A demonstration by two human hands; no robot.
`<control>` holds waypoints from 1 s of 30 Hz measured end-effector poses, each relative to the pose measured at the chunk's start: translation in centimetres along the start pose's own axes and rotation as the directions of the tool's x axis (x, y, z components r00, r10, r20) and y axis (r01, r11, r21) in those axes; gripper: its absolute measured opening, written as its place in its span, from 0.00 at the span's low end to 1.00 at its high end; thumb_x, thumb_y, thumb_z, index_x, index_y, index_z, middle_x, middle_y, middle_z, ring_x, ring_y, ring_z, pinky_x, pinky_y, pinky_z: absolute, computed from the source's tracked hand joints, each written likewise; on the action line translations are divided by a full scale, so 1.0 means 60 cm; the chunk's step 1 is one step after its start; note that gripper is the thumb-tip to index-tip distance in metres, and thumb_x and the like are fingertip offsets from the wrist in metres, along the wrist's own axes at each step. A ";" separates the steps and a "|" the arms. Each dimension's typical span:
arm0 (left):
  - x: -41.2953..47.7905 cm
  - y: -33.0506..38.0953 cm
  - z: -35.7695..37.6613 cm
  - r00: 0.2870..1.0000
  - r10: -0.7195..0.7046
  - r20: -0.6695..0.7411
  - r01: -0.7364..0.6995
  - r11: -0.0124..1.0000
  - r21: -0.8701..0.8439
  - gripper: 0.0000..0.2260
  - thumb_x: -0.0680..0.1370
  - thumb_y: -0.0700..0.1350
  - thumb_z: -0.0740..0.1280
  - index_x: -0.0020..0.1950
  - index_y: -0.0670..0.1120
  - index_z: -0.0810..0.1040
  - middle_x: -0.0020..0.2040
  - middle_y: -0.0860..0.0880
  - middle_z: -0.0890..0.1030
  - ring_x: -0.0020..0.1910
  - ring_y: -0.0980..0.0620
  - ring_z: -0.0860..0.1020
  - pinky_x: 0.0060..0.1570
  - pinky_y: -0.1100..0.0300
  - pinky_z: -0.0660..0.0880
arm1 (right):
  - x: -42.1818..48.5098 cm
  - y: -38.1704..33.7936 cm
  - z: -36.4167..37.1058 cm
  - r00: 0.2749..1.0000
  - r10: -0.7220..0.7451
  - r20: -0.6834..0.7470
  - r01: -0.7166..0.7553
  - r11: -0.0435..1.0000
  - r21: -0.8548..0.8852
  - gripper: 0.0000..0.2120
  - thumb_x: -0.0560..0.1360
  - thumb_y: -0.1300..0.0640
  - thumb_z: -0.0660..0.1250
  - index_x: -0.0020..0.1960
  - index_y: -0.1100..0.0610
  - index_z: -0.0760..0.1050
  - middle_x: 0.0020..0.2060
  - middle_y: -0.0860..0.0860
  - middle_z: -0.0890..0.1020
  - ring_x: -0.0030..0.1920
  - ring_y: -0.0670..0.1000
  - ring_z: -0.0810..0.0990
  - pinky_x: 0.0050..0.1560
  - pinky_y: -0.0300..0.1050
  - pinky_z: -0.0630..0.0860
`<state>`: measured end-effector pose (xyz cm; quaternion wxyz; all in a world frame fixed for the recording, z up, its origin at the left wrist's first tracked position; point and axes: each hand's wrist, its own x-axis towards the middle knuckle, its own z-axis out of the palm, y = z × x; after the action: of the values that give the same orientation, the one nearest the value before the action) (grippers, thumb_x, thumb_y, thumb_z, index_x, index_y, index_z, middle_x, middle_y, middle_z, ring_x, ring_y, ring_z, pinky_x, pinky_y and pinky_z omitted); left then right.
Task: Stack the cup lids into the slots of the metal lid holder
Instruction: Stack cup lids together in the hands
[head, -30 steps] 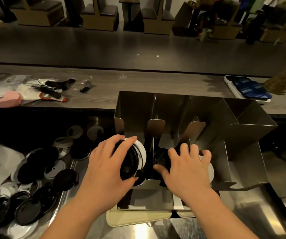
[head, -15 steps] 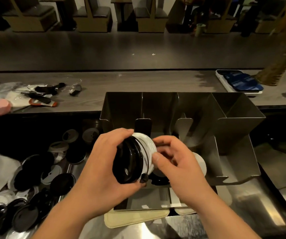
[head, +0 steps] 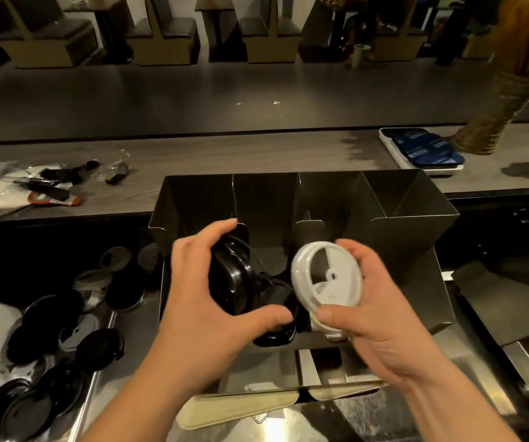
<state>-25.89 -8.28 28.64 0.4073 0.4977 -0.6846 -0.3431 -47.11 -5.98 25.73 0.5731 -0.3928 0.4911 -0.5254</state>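
**Steel holder part-loaded, lids in both hands**

Dim booth seating (head: 161, 36) fills the far room, beyond a long wooden ledge (head: 257, 154) that carries scattered tools (head: 49, 183) and a tray of blue packets (head: 425, 151). Below it, the steel desk (head: 368, 419) bears the metal lid holder (head: 416, 224), its slots open toward the person. A loose heap of lids (head: 49, 346), black and white mixed, lies to its left.

The left hand (head: 199, 298) grips a stack of black lids (head: 234, 282) on edge, thumb beneath and fingers over the top, at the mouth of the left slots. The right hand (head: 374, 298) pinches a single white lid (head: 327, 275) by its rim, tilted, before a slot further right. One black lid (head: 279, 327) lies low in the holder between the two hands.

The stack looks like the weak point. It is held only by squeeze and could fan out and spill if the grip loosens while it is fed in. The white lid, thin and held at its edge, may catch a divider and land crooked.
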 end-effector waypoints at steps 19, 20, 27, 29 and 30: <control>-0.005 -0.035 0.011 0.928 -0.364 0.083 0.338 0.727 -0.597 0.27 0.67 0.49 0.73 0.65 0.59 0.74 0.56 0.53 0.84 0.59 0.52 0.82 0.59 0.51 0.76 | 0.029 0.046 -0.049 0.939 -0.334 0.078 0.033 -0.140 -0.990 0.31 0.63 0.30 0.65 0.58 0.48 0.74 0.51 0.45 0.76 0.56 0.53 0.70 0.58 0.56 0.63; -0.007 -0.035 0.011 0.926 -0.368 0.077 0.340 0.730 -0.594 0.27 0.67 0.48 0.73 0.65 0.59 0.74 0.56 0.54 0.84 0.59 0.52 0.81 0.60 0.51 0.75 | 0.032 0.045 -0.049 0.951 -0.298 0.085 0.035 -0.170 -0.985 0.30 0.64 0.30 0.64 0.58 0.48 0.75 0.51 0.45 0.78 0.57 0.53 0.70 0.59 0.57 0.63; -0.011 -0.043 0.011 0.896 -0.438 0.075 0.393 0.701 -0.595 0.19 0.79 0.37 0.64 0.65 0.57 0.74 0.55 0.55 0.84 0.56 0.56 0.82 0.57 0.54 0.75 | 0.044 0.022 -0.047 0.990 0.010 0.142 0.140 -0.251 -0.958 0.32 0.71 0.33 0.66 0.71 0.42 0.65 0.65 0.39 0.74 0.68 0.50 0.63 0.71 0.62 0.47; -0.009 -0.043 0.009 0.870 -0.489 0.062 0.418 0.666 -0.617 0.17 0.81 0.36 0.62 0.64 0.56 0.75 0.53 0.54 0.85 0.54 0.54 0.83 0.53 0.54 0.77 | 0.047 0.015 -0.045 0.991 0.045 0.123 0.131 -0.269 -0.954 0.34 0.71 0.37 0.69 0.73 0.42 0.62 0.68 0.40 0.73 0.70 0.51 0.62 0.72 0.64 0.45; -0.008 -0.044 0.008 0.855 -0.515 0.054 0.427 0.641 -0.638 0.16 0.82 0.36 0.61 0.63 0.55 0.75 0.53 0.53 0.85 0.53 0.54 0.84 0.51 0.53 0.77 | 0.048 0.013 -0.046 0.991 0.054 0.118 0.129 -0.291 -0.948 0.34 0.72 0.39 0.70 0.74 0.43 0.61 0.68 0.41 0.73 0.70 0.51 0.62 0.72 0.64 0.45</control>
<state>-25.17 -8.53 26.00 0.4902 0.5149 -0.3471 -0.6116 -49.72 -8.56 23.97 0.0359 -0.7384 0.6677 0.0872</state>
